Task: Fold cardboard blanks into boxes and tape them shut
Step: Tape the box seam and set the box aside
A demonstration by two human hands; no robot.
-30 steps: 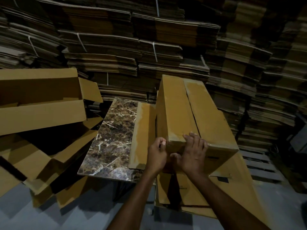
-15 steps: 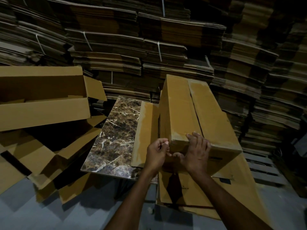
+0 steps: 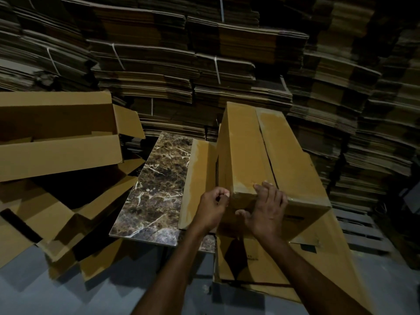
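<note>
Right hand (image 3: 264, 212) presses flat against the box (image 3: 250, 151), fingers over its near top edge, thumb on the end face. Left hand (image 3: 212, 209), just beside it at the box corner, is curled; whether it pinches anything cannot be told.

A single wide-angle camera sits on the person's head and faces forward and down. Both forearms enter from the bottom edge. The left hand (image 3: 212, 209) and right hand (image 3: 266, 210) lie close to the lens at lower centre, at the near end of the brown folded cardboard box (image 3: 245, 155). The dark marble-patterned tabletop (image 3: 154, 189) lies near; strapped stacks of flat cardboard blanks (image 3: 159, 64) fill the far upper field, bowed by lens distortion
</note>
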